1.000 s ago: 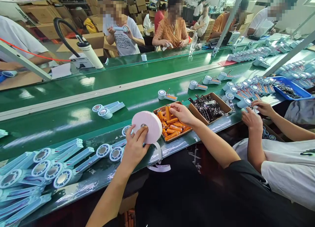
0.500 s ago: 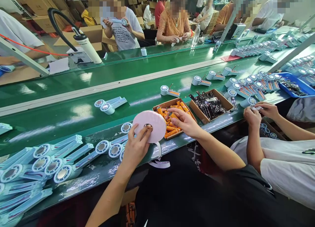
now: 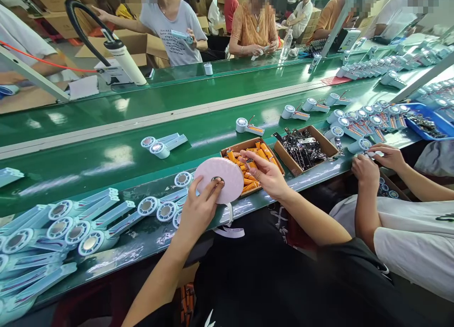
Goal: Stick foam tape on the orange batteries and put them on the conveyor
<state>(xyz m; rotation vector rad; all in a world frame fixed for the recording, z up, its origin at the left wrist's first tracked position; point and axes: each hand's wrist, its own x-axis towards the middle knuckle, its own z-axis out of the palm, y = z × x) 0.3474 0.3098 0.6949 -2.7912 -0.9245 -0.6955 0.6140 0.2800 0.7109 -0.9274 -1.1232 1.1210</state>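
Observation:
My left hand [image 3: 200, 205] grips a roll of pale pinkish-white tape [image 3: 232, 173], with fingers at the hub hole. From the roll's lower edge a loose white strip [image 3: 230, 232] hangs past the bench edge. Just right of the roll, my right hand [image 3: 271, 178] is raised over a cardboard box [image 3: 280, 165] of orange cylindrical batteries [image 3: 265, 149]. Its thumb and fingers close around one orange battery [image 3: 252, 164], partly hidden by them. Light-blue fan bodies [image 3: 166, 211] with round grilles and long handles lie left of my left hand.
A carton [image 3: 331, 152] of dark circuit boards stands right of the batteries. The green conveyor [image 3: 209, 109] carries several blue fan bodies. A co-worker's hands [image 3: 376, 161] work close by at right. Across the belt are other people and a white cylinder with a black hose [image 3: 125, 64].
The tape roll and my left hand have shifted slightly right in view. My right hand stays by the battery box, its fingers turned a little. Across the belt, one person has stretched an arm sideways.

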